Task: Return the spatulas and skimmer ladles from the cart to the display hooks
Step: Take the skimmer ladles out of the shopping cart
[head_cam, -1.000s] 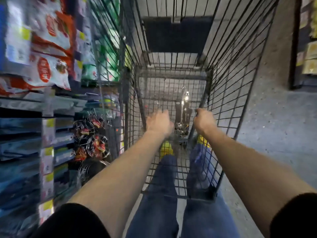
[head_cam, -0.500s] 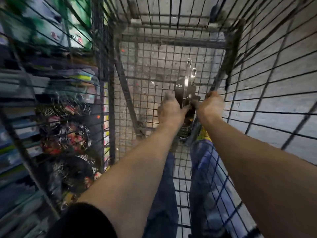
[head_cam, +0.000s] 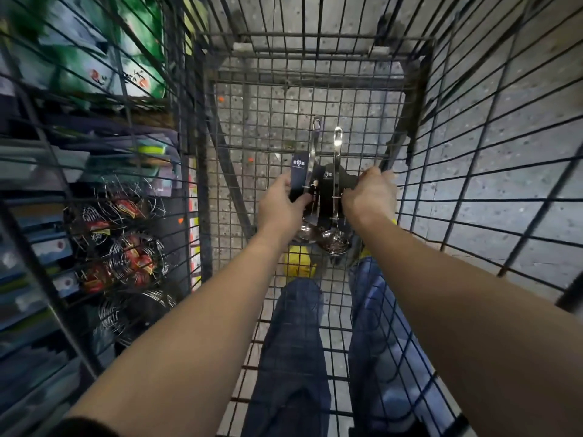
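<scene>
Two steel ladles on black cards lie at the bottom of the wire cart (head_cam: 315, 99), handles pointing away from me. My left hand (head_cam: 282, 206) grips the left ladle (head_cam: 310, 159) by its black card and has it tilted up. My right hand (head_cam: 369, 193) closes on the black card of the right ladle (head_cam: 337, 184), whose perforated bowl rests on the cart floor. Both bowls sit near my wrists.
The cart's wire walls rise close on both sides. Beyond the left wall is a shelf with wire skimmers (head_cam: 135, 257) bearing red labels, and packaged goods (head_cam: 94, 58) above. My legs in jeans and yellow shoes (head_cam: 298, 263) show under the cart.
My head has leaned further into the cart and both hands have reached down to the ladles. My left hand has taken hold of the left ladle's card and tilted it up.
</scene>
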A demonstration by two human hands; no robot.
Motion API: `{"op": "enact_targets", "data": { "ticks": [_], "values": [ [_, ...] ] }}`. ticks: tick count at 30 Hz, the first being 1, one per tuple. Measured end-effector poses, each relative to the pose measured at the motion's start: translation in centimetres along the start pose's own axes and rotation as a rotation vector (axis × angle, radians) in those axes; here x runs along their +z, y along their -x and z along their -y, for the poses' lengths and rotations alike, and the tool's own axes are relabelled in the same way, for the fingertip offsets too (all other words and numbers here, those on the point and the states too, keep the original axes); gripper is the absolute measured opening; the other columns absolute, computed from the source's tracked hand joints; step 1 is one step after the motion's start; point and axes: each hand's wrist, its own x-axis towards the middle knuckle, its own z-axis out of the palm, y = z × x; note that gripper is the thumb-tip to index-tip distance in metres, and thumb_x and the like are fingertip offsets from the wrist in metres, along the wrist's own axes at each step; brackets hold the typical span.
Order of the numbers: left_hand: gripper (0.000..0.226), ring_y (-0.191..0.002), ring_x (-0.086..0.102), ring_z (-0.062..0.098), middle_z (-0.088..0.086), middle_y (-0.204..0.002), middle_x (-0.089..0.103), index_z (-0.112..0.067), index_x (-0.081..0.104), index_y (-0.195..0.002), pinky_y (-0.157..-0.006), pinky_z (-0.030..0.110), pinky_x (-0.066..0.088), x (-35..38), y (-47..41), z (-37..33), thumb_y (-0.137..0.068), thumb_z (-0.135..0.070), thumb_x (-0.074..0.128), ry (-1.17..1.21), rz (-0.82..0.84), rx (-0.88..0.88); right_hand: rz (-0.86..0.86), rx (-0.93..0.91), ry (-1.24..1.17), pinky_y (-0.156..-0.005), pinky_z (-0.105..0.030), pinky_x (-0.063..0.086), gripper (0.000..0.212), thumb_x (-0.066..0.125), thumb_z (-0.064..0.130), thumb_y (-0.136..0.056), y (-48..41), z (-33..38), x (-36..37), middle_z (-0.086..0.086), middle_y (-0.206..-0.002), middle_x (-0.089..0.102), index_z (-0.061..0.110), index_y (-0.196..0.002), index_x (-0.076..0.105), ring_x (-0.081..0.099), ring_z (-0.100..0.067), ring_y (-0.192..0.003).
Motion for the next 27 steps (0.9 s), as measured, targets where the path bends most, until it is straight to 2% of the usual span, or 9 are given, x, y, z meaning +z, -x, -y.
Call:
{"op": "enact_targets", "data": {
  "ticks": [3, 7, 11, 16, 19, 21, 23, 25, 27],
  "values": [
    [0.020, -0.097, 0.069, 0.015, -0.007, -0.102, 0.072, -0.023, 0.061, -0.110, -0.089, 0.035, 0.057, -1.0, -0.1, 1.1, -0.096, -0.018, 0.074, 0.009, 0.034, 0.025, -0.009, 0.015, 0.090, -0.113, -0.048, 0.042, 0.065, 0.074, 0.036, -0.091, 0.7, 0.6, 0.5, -0.016, -0.145, 0.041, 0.004, -0.140, 0.045, 0.042, -0.038, -0.135],
    [0.016, -0.082, 0.066, 0.006, -0.012, -0.087, 0.067, -0.025, 0.060, -0.108, -0.068, 0.019, 0.049, -2.1, -0.3, 1.9, -0.099, -0.016, 0.069, 0.040, 0.025, 0.024, -0.052, 0.008, 0.092, -0.113, -0.050, 0.039, 0.077, 0.068, 0.054, -0.090, 1.3, 1.0, 1.3, -0.018, -0.149, 0.038, 0.004, -0.143, 0.040, 0.038, -0.039, -0.137],
    [0.016, -0.086, 0.065, 0.004, -0.011, -0.093, 0.068, -0.025, 0.060, -0.115, -0.077, 0.027, 0.055, -2.8, -0.5, 2.7, -0.101, -0.019, 0.066, 0.048, -0.014, 0.005, -0.111, -0.025, 0.178, -0.115, -0.053, 0.030, 0.090, 0.066, 0.059, -0.089, 2.9, 1.5, 3.2, -0.023, -0.152, 0.038, 0.000, -0.148, 0.032, 0.036, -0.043, -0.139],
    [0.026, -0.085, 0.068, 0.007, -0.006, -0.099, 0.070, -0.017, 0.058, -0.128, -0.069, 0.022, 0.055, -3.5, -0.2, 3.2, -0.102, -0.019, 0.065, 0.057, -0.038, -0.007, -0.065, -0.014, 0.144, -0.112, -0.047, 0.032, 0.068, 0.072, 0.043, -0.091, 3.4, 1.8, 4.6, -0.018, -0.147, 0.044, 0.006, -0.139, 0.042, 0.040, -0.038, -0.137],
    [0.036, -0.107, 0.071, 0.018, 0.002, -0.122, 0.071, -0.020, 0.055, -0.133, -0.092, 0.039, 0.061, -3.8, -0.2, 3.3, -0.100, -0.023, 0.068, 0.093, -0.004, -0.033, 0.003, 0.046, 0.010, -0.109, -0.045, 0.039, 0.066, 0.079, 0.041, -0.086, 2.3, 1.8, 4.0, -0.015, -0.142, 0.052, 0.007, -0.134, 0.048, 0.045, -0.036, -0.134],
    [0.041, -0.114, 0.071, 0.023, 0.004, -0.128, 0.071, -0.022, 0.053, -0.134, -0.099, 0.048, 0.060, -3.9, -0.4, 3.6, -0.097, -0.027, 0.070, 0.107, 0.023, -0.055, 0.051, 0.069, -0.157, -0.090, -0.038, 0.052, 0.052, 0.082, 0.032, -0.085, 1.6, 1.5, 3.3, -0.012, -0.124, 0.060, 0.011, -0.120, 0.050, 0.060, -0.030, -0.112],
    [0.031, -0.114, 0.071, 0.021, 0.003, -0.124, 0.074, -0.020, 0.055, -0.126, -0.101, 0.046, 0.058, -4.2, 0.0, 3.4, -0.099, -0.020, 0.069, 0.159, 0.047, -0.049, 0.098, 0.061, -0.323, -0.067, -0.029, 0.049, 0.038, 0.079, 0.021, -0.089, 1.4, 1.0, 2.7, -0.004, -0.099, 0.060, 0.016, -0.107, 0.045, 0.061, -0.020, -0.085],
    [0.028, -0.115, 0.070, 0.018, 0.000, -0.122, 0.074, -0.021, 0.056, -0.124, -0.101, 0.041, 0.056, -4.7, 0.9, 2.9, -0.100, -0.011, 0.067, 0.200, 0.069, -0.021, 0.132, 0.039, -0.403, -0.072, -0.033, 0.054, 0.035, 0.077, 0.016, -0.091, 1.7, 0.5, 1.9, -0.001, -0.094, 0.061, 0.017, -0.108, 0.047, 0.063, -0.021, -0.088],
    [0.031, -0.113, 0.070, 0.016, 0.000, -0.120, 0.074, -0.022, 0.058, -0.123, -0.094, 0.036, 0.057, -5.3, 2.0, 2.6, -0.098, -0.009, 0.069, 0.215, 0.075, 0.000, 0.184, 0.047, -0.501, -0.085, -0.038, 0.060, 0.040, 0.077, 0.013, -0.091, 2.7, 0.4, 0.9, -0.003, -0.106, 0.067, 0.018, -0.122, 0.053, 0.068, -0.023, -0.097]
  ]
}}
